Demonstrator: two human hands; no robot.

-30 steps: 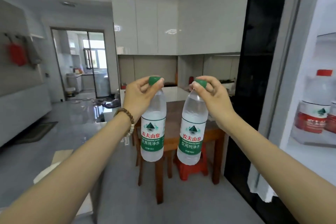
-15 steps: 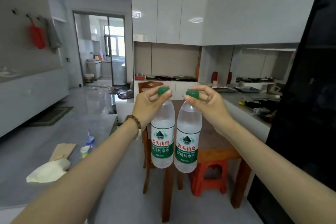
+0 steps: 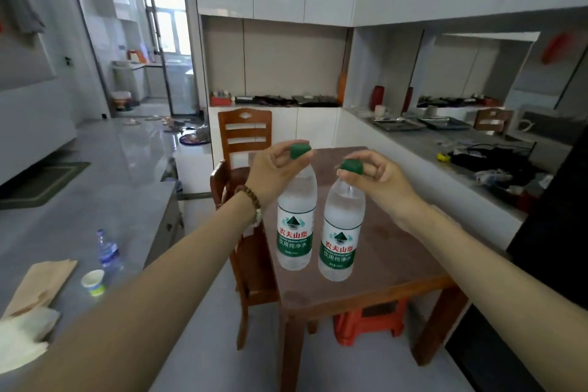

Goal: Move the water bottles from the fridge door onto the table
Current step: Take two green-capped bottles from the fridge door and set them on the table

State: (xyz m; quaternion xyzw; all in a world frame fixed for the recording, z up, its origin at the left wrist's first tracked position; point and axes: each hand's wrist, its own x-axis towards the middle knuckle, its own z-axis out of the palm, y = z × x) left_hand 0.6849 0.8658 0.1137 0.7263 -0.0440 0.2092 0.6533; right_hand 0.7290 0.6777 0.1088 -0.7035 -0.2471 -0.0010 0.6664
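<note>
The table (image 3: 381, 232) now fills the middle of your view, where half a second ago it sat further off and partly behind the bottles; the fridge door has dropped out of view altogether. That means your carry is nearly done: you have closed on the table, and both bottles now hang over its near half, not yet touching the wood as far as I can judge. A chair (image 3: 245, 134) stands at the far left corner, clear of your path. Your left hand (image 3: 273, 169) pinches the green cap of the left bottle (image 3: 296, 226), which hangs upright below the fingers. Your right hand (image 3: 378, 178) grips the cap of the right bottle (image 3: 340, 239) the same way, and that bottle tilts slightly, its base swinging toward you. The 2 bottles hang close together but apart. What remains, in my view, is to lower both straight down until the bases seat flat, then let go.
</note>
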